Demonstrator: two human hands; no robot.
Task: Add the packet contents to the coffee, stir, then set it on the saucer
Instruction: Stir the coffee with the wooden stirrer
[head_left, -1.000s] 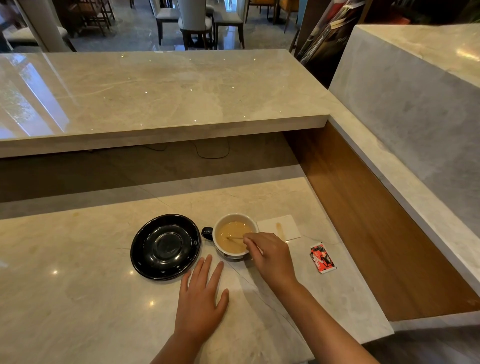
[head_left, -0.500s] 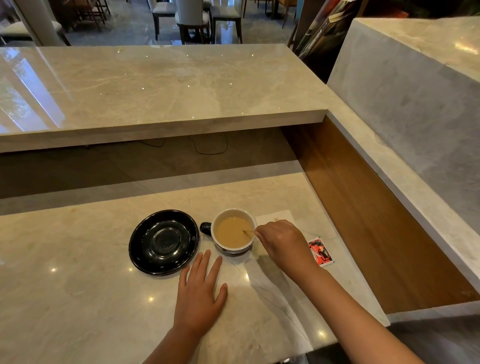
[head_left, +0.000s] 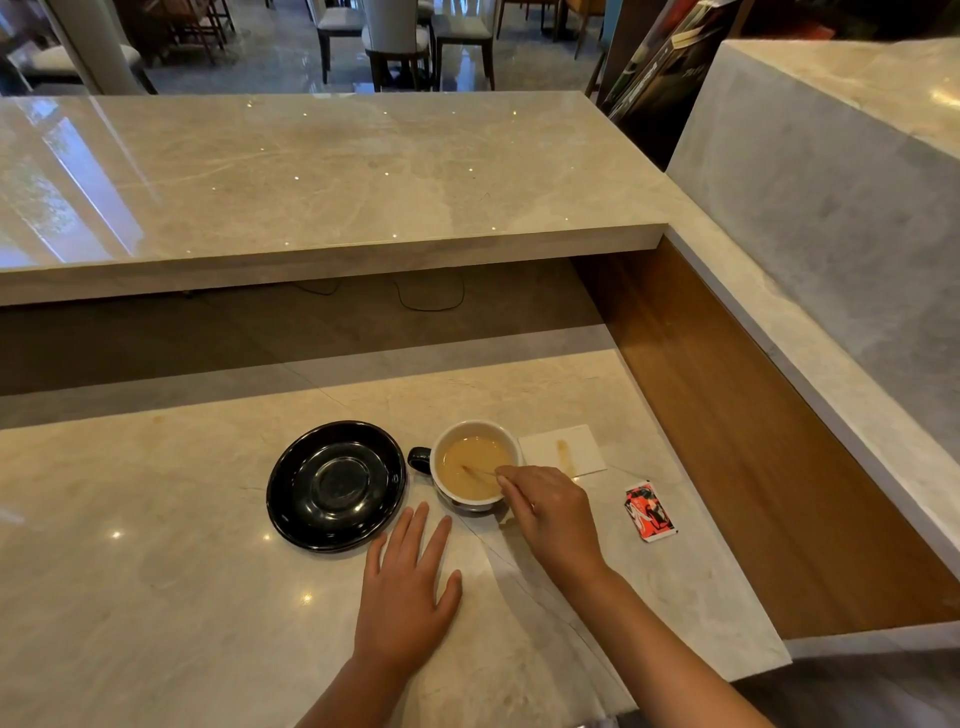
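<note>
Right hand (head_left: 553, 512) holds stirrer (head_left: 480, 472) in coffee cup (head_left: 475, 462) beside black saucer (head_left: 335, 486).

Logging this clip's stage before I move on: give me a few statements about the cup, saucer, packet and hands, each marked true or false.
1. The coffee cup stands on the black saucer. False: it stands on the counter, just right of the saucer.
2. The right hand holds a thin stirrer with its tip in the coffee. True.
3. The left hand grips the cup's handle. False: it lies flat on the counter, open, near the cup.
4. The red packet lies on the counter to the right of the cup. True.
5. The napkin behind the right hand is spotless. False: it bears a brown stain.
</note>
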